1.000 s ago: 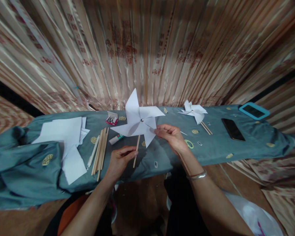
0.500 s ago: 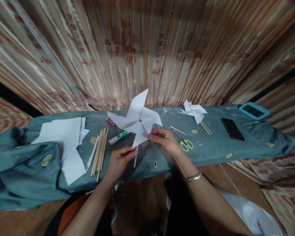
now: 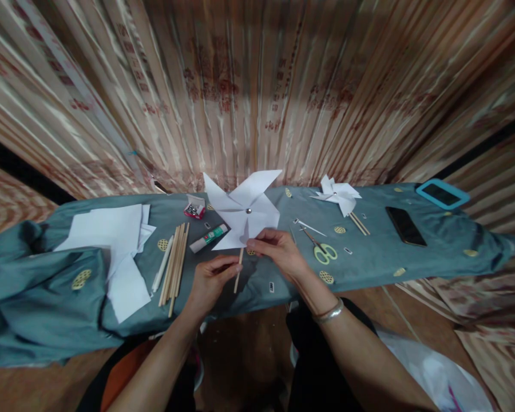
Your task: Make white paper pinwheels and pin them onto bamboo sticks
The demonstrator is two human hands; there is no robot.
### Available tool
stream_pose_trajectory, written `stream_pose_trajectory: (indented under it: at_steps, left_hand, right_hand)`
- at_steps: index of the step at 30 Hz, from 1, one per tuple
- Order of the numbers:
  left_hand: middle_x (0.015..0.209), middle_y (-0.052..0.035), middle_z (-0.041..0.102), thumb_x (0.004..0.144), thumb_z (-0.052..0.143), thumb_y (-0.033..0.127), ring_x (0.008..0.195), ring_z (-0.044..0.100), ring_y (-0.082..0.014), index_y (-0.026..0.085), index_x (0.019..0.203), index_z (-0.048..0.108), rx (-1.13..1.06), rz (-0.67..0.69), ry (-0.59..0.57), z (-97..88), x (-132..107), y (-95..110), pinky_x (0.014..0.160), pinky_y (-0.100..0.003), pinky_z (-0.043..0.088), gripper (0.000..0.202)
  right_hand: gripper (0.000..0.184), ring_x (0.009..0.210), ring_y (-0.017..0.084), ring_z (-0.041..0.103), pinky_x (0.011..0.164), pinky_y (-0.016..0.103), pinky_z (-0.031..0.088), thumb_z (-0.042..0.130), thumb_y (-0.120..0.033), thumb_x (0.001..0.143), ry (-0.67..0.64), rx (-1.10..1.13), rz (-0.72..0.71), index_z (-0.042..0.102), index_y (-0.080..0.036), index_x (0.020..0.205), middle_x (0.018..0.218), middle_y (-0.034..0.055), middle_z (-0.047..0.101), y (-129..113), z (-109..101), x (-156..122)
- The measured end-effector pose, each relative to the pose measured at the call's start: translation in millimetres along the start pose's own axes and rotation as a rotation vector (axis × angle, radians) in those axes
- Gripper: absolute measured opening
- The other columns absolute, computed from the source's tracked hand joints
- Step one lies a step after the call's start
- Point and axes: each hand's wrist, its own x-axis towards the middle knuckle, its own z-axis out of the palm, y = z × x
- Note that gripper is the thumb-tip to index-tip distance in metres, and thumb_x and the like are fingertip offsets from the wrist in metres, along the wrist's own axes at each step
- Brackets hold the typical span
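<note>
A white paper pinwheel [image 3: 260,213] with a shiny pin at its centre stands upright in front of me, above the cloth-covered table. Its thin wooden stick [image 3: 237,280] is pinched between the thumb and fingers of my left hand [image 3: 209,281]. My right hand [image 3: 281,253] is closed at the pinwheel's lower edge, thumb and fingertips on a paper blade. To the left of the blades lie a glue stick [image 3: 209,238] and a small red box of pins [image 3: 194,207]. Scissors with light green handles [image 3: 325,252] rest to the right of my right hand.
On the left are white paper sheets [image 3: 111,226], several wooden sticks [image 3: 175,263] and a white rod [image 3: 162,266]. Farther right lie a second pinwheel [image 3: 341,194], a black phone [image 3: 405,225] and a blue-framed device [image 3: 443,193]. A curtain [image 3: 249,103] hangs behind the table.
The pinwheel's blades have turned about the pin, uncovering the red box. My right hand has shifted slightly left and down along the paper. My left hand stays on the stick.
</note>
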Motion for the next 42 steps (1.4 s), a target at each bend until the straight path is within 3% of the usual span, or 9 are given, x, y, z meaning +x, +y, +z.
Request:
stream_pose_trajectory:
  at_steps: [5,8,13,24,28,32,36,40,42]
  left_hand:
    - [0.074,-0.0034,0.075,0.059,0.079,0.033,0.068,0.064,-0.0168,0.020,0.074,0.079,0.003,0.020,-0.013,1.1,0.8,-0.7,0.066,-0.026,0.051,0.020]
    - [0.077,-0.0043,0.076,0.057,0.081,0.035,0.073,0.066,-0.0189,0.020,0.074,0.079,-0.022,0.003,-0.014,2.7,1.2,0.9,0.072,-0.028,0.053,0.023]
    - [0.080,-0.0054,0.077,0.051,0.085,0.039,0.077,0.069,-0.0220,0.019,0.075,0.079,-0.076,-0.058,0.036,10.8,1.4,3.3,0.079,-0.033,0.054,0.032]
    - [0.085,-0.0082,0.077,0.051,0.084,0.041,0.079,0.071,-0.0225,0.017,0.083,0.079,-0.164,-0.093,-0.059,43.5,4.0,-4.8,0.080,-0.035,0.056,0.040]
    - [0.077,-0.0072,0.077,0.050,0.084,0.041,0.072,0.070,-0.0203,0.017,0.086,0.079,-0.147,-0.108,-0.088,47.5,4.5,-5.1,0.073,-0.032,0.056,0.045]
    - [0.076,-0.0071,0.077,0.051,0.083,0.042,0.069,0.069,-0.0197,0.018,0.081,0.079,-0.099,-0.095,-0.101,44.5,4.8,-3.8,0.070,-0.031,0.055,0.038]
    - [0.079,-0.0077,0.077,0.055,0.080,0.043,0.073,0.069,-0.0217,0.018,0.081,0.079,-0.043,-0.078,-0.122,37.7,3.4,-3.5,0.071,-0.032,0.054,0.036]
    - [0.078,-0.0081,0.077,0.059,0.078,0.041,0.071,0.068,-0.0213,0.018,0.081,0.079,-0.005,-0.067,-0.144,29.6,1.7,-4.9,0.067,-0.030,0.052,0.032]
    - [0.078,-0.0077,0.076,0.059,0.077,0.040,0.069,0.067,-0.0203,0.019,0.080,0.079,0.002,-0.072,-0.145,26.0,1.8,-5.7,0.065,-0.028,0.051,0.030]
  right_hand:
    - [0.035,0.051,0.009,0.045,0.051,0.025,0.034,0.079,-0.050,0.062,-0.030,-0.124,-0.028,0.066,-0.019,0.055,0.054,-0.0016,0.062,0.9,3.0,-1.3]
    - [0.038,0.050,0.009,0.045,0.050,0.025,0.033,0.079,-0.051,0.064,-0.062,-0.235,-0.057,0.063,-0.018,0.052,0.051,-0.0020,0.059,4.4,2.4,-3.6]
    - [0.028,0.056,0.013,0.054,0.053,0.025,0.036,0.074,-0.047,0.073,0.118,-0.512,-0.118,0.072,-0.019,0.072,0.062,-0.0005,0.066,10.4,-4.8,-9.0]
    - [0.024,0.058,0.015,0.057,0.056,0.026,0.042,0.072,-0.043,0.070,0.214,-0.335,-0.147,0.072,-0.019,0.069,0.065,0.0014,0.068,18.5,-19.4,-10.9]
    - [0.036,0.057,0.014,0.056,0.056,0.025,0.043,0.060,-0.051,0.079,0.413,-0.704,-0.148,0.072,-0.018,0.071,0.064,0.0005,0.067,3.0,-55.5,-1.6]
    - [0.028,0.070,0.017,0.063,0.065,0.026,0.045,0.062,-0.043,0.080,0.561,-0.934,-0.081,0.073,-0.018,0.076,0.074,0.0029,0.072,-36.5,-113.2,20.2]
    - [0.013,0.095,0.026,0.067,0.081,0.031,0.047,0.066,-0.028,0.078,0.690,-1.204,0.118,0.075,-0.018,0.077,0.086,0.0094,0.074,-68.9,-170.4,43.8]
    - [0.018,0.108,0.030,0.063,0.092,0.039,0.048,0.068,-0.024,0.082,0.711,-1.370,0.359,0.072,-0.011,0.094,0.104,0.0176,0.070,-66.6,-210.3,56.0]
    - [0.028,0.107,0.026,0.062,0.091,0.041,0.051,0.065,-0.029,0.088,0.682,-1.416,0.453,0.066,-0.012,0.109,0.116,0.0157,0.064,-56.7,-224.1,59.1]
